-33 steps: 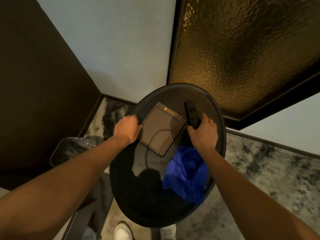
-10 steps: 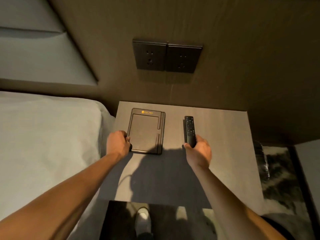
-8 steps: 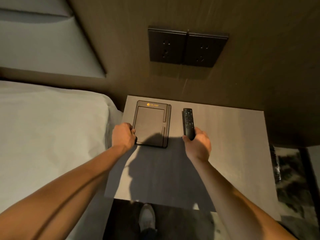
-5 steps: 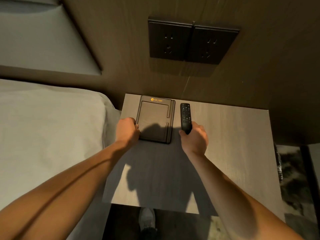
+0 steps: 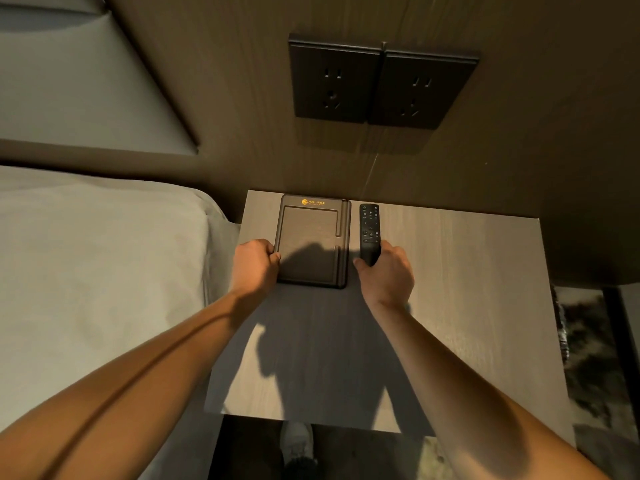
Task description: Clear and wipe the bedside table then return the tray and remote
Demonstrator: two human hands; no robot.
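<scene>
A flat dark brown tray (image 5: 311,233) with a gold logo lies at the back left of the light wooden bedside table (image 5: 467,306), close to the wall. My left hand (image 5: 254,266) grips the tray's near left edge. A slim black remote (image 5: 369,225) lies just right of the tray, parallel to it, buttons up. My right hand (image 5: 388,275) is closed around the remote's near end. Both objects appear to rest on the tabletop.
A bed with white sheets (image 5: 97,271) borders the table on the left. Two dark wall sockets (image 5: 381,86) sit on the wooden panel above the table. Patterned carpet (image 5: 588,358) shows at the right, and my shoe (image 5: 298,445) below the table's front edge.
I carried the tray and remote from a round black table to the bedside table. Over the last second both slid toward the wall and closer together.
</scene>
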